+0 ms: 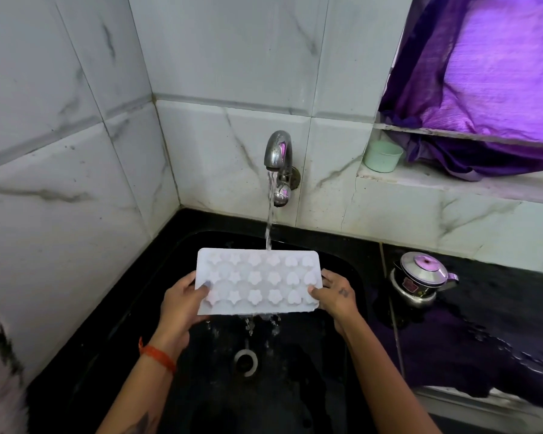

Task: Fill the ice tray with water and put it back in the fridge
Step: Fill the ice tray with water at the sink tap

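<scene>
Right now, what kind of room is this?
Most likely a home kitchen: a running tap over a black sink, a steel kettle on the wet counter, and an ice tray held under the stream.

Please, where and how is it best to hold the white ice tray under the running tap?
Probably by its two short ends, as now: the left hand from the left and the right hand from the right, thumbs on top. The ice tray is long and flat, so end grips keep it level and leave the moulds open to the water.
</scene>
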Demonstrator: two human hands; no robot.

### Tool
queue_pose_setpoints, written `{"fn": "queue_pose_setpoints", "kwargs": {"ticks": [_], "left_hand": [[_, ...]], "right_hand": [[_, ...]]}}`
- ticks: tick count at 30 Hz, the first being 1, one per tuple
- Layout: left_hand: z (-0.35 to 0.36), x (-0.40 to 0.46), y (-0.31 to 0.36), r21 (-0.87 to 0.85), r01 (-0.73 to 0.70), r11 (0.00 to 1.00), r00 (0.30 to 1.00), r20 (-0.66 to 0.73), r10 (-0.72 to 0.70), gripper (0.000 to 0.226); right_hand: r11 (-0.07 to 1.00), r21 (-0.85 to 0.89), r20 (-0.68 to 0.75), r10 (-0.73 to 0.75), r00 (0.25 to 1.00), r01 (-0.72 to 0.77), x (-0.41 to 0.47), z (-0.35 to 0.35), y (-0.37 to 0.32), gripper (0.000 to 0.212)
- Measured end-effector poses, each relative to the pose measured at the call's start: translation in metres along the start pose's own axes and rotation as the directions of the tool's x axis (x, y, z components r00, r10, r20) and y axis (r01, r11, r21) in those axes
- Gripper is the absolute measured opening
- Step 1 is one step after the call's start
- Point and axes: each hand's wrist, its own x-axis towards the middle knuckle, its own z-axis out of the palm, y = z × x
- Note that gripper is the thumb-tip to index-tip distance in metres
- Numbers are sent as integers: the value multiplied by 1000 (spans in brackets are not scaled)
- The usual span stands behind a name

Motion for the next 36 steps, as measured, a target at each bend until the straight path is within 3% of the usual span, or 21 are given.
{"fn": "queue_pose_setpoints", "kwargs": {"ticks": [4,8,17,20,24,29,32,36], "left_hand": [[-16,0,-4,-45,21,999,996,-87,-25,25],[-30,-1,-13,-50,43,998,985,-162,-50,13],[-43,-9,-22,-80,145,986,978,-137,-155,45],[-41,-12,-20,-133,173,976,974,-121,-189,55],[-37,-11,-19,-239,214,947,961,-124,-248,64],[-34,-10,-16,-382,242,892,953,-77,-292,67],[-32,-9,-13,-441,234,866,958,-46,-283,54],[-30,-7,-8,-509,230,830,959,-28,-283,32]], "right_hand": [[998,-59,28,-14,999,16,-8,13,-13,66],[990,-122,93,-60,994,71,-14,26,-21,47],[982,-146,87,-108,990,120,-17,39,-21,52],[984,-124,77,-117,990,126,-17,37,-17,39],[999,-16,15,-31,999,31,-16,34,-14,23],[965,256,-4,63,998,-60,-13,29,-13,37],[931,356,8,84,996,-81,-10,26,-12,37],[847,522,39,99,994,-105,-10,22,-16,19]]}}
